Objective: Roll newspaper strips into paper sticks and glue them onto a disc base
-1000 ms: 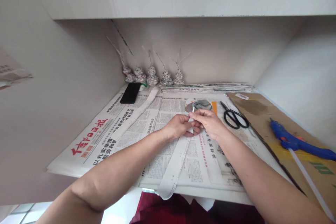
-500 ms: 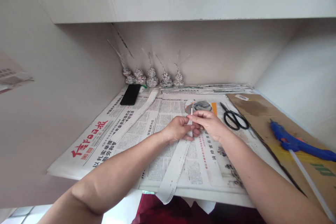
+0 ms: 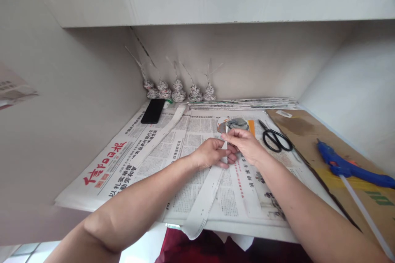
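A long white paper strip (image 3: 203, 197) runs from my hands down over the front edge of the newspaper-covered table. Its upper end is rolled into a thin tube that points up between my fingers. My right hand (image 3: 242, 144) pinches this rolled end between thumb and fingertips. My left hand (image 3: 212, 153) is closed on the strip just below and to the left, its fingers partly behind the paper. Beyond the hands lies a grey cloth-like bundle (image 3: 237, 124) on a round card. Black-handled scissors (image 3: 275, 137) rest to the right.
Several woven paper gourds (image 3: 179, 92) stand along the back wall, beside a bundle of thin paper sticks (image 3: 243, 104). A black phone (image 3: 153, 111) and another paper strip (image 3: 163, 133) lie at left. A blue glue gun (image 3: 345, 167) rests on cardboard (image 3: 296, 131) at right.
The rolled end has turned slightly between my fingers, and the left thumb has shifted a little lower on the strip. Otherwise the scene looks the same.
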Tool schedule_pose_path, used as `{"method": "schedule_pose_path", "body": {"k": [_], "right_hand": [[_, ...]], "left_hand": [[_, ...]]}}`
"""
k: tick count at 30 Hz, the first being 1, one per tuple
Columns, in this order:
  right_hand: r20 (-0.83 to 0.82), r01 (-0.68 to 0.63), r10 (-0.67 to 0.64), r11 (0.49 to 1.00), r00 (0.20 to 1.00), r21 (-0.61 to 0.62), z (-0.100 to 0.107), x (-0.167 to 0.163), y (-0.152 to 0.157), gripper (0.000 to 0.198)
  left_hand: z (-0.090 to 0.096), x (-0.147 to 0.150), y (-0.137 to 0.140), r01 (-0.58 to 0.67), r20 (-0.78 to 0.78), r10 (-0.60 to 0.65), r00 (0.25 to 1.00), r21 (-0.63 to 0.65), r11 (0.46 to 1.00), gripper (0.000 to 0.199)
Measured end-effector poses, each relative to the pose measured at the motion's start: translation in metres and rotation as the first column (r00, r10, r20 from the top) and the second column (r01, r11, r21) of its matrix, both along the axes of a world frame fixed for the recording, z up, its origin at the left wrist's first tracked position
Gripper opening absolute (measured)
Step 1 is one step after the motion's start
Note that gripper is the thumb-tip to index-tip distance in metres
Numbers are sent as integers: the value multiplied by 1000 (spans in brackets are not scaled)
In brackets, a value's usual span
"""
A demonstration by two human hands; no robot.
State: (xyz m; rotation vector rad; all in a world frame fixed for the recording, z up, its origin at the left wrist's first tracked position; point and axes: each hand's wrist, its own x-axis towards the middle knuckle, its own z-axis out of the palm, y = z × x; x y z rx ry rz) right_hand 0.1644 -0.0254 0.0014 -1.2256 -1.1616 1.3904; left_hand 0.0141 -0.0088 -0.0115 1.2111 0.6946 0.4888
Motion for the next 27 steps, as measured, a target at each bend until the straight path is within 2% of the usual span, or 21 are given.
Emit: {"method": "schedule_pose_path", "body": {"k": [5,11,17,24,27], "right_hand": [[1,-137,137,990,991,17,5,5,-1,33],[-11,-49,49,999,999,-14,1,5,0,36],[-30,-16,15,999,999,-40,1,2,0,38],[-21,-152,152,988,988,-7,4,6,0,30],[-10,-105,105,995,994,2,4,6,0,31]], "left_hand": [[4,-1,-1,-9,22,10,1000,-39,999,24],[7,1,-4,-24,6,24,1000,-8,1000,20],[6,1,-5,-13,-14,13,1000,21,1000,21],[6,0,-3,-28,1,28,1000,-3,1000,26],[6,0,-4,-14,10,13,1000,12,1000,28]]}}
